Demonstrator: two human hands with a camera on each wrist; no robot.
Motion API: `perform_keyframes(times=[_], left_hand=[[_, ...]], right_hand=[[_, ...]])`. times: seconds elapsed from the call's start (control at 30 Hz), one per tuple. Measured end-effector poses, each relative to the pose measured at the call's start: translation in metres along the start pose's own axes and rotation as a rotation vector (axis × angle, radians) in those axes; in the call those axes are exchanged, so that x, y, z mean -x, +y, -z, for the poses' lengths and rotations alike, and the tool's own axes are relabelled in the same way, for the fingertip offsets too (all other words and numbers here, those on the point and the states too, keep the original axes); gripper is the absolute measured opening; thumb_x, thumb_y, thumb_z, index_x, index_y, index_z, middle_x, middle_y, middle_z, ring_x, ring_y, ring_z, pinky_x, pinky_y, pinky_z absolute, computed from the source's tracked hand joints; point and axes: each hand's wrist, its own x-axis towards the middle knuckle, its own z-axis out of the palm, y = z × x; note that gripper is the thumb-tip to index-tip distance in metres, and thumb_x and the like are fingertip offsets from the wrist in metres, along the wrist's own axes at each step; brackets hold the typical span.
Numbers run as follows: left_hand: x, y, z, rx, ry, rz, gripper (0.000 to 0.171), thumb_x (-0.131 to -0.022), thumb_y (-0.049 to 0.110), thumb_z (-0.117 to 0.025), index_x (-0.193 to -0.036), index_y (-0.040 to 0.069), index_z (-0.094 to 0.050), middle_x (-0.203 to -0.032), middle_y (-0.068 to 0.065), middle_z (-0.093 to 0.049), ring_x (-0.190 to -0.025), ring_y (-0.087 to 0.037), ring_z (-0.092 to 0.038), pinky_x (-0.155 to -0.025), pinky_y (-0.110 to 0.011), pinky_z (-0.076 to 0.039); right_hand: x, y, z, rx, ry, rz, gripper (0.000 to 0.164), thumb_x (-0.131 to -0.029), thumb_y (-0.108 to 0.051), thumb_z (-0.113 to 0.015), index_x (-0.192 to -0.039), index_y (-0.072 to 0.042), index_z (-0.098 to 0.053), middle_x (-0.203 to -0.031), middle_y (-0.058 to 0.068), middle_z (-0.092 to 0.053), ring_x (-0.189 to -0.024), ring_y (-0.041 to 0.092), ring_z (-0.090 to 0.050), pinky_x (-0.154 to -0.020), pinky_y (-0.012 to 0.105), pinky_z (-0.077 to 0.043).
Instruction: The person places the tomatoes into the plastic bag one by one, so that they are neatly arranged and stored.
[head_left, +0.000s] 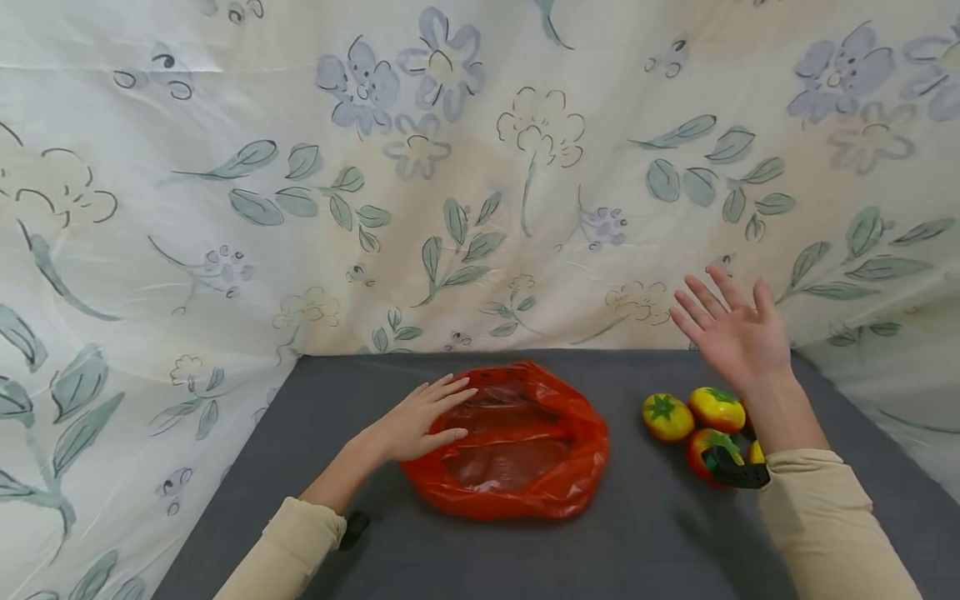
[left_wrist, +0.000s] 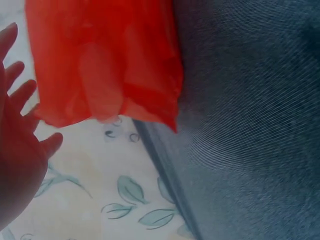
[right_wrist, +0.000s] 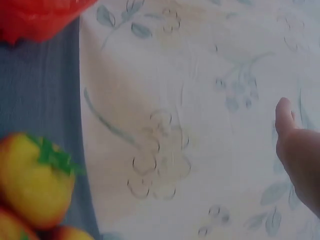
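A red plastic bag (head_left: 525, 492) stands on the dark grey table with its mouth spread wide and facing up. My left hand (head_left: 423, 421) is at the bag's left rim, fingers extended over the mouth and thumb apart. The left wrist view shows the fingers of this hand (left_wrist: 20, 145) loosely spread beside the red bag (left_wrist: 107, 65). To the right, my right hand (head_left: 738, 337) is raised palm up with nothing in it. Below it lie several yellow-and-red, tomato-like fruits (head_left: 667, 417) with green star-shaped tops, partly hidden by the wrist and its black strap.
A pale floral cloth (head_left: 480, 275) hangs behind the table (head_left: 637, 542) and along its left and right sides. The table's far edge runs just behind the bag. In the right wrist view, one fruit (right_wrist: 35, 185) appears large near the table edge.
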Motion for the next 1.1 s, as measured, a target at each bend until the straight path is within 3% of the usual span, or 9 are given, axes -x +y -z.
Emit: perform_keyframes(times=[0.23, 0.6, 0.77, 1.1], left_hand=[[0.005, -0.001, -0.005, -0.031, 0.010, 0.065, 0.058, -0.097, 0.045, -0.050, -0.147, 0.016, -0.040, -0.154, -0.008, -0.026, -0.144, -0.031, -0.005, -0.110, -0.057, -0.007], [0.014, -0.007, -0.009, -0.068, 0.086, 0.226, 0.060, -0.096, 0.048, -0.051, -0.146, 0.016, -0.043, -0.152, -0.008, -0.031, -0.143, -0.030, -0.012, -0.110, -0.056, -0.009], [0.018, -0.012, -0.010, -0.078, 0.141, 0.260, 0.060, -0.095, 0.045, -0.054, -0.146, 0.014, -0.042, -0.151, -0.010, -0.032, -0.141, -0.033, -0.017, -0.109, -0.059, -0.013], [0.020, -0.012, -0.018, -0.068, 0.215, 0.268, 0.061, -0.094, 0.043, -0.057, -0.146, 0.014, -0.042, -0.151, -0.012, -0.032, -0.140, -0.036, -0.019, -0.106, -0.062, -0.016]], right_hand=[[0.018, -0.028, 0.017, -0.124, -0.001, 0.007, 0.053, -0.098, -0.035, -0.052, -0.146, -0.020, -0.039, -0.154, 0.000, -0.026, -0.143, 0.019, -0.014, -0.113, 0.043, -0.013], [0.037, -0.063, 0.046, -0.195, 0.099, 0.061, 0.049, -0.094, -0.033, -0.059, -0.140, -0.020, -0.048, -0.150, -0.003, -0.032, -0.139, 0.020, -0.024, -0.111, 0.045, -0.019], [0.045, -0.077, 0.058, -0.235, 0.133, 0.078, 0.044, -0.095, -0.029, -0.059, -0.137, -0.018, -0.051, -0.148, -0.004, -0.034, -0.139, 0.019, -0.024, -0.111, 0.045, -0.018], [0.063, -0.101, 0.090, -0.168, 0.234, 0.155, 0.038, -0.097, -0.023, -0.057, -0.135, -0.024, -0.054, -0.138, 0.002, -0.048, -0.131, 0.024, -0.040, -0.109, 0.046, -0.024]])
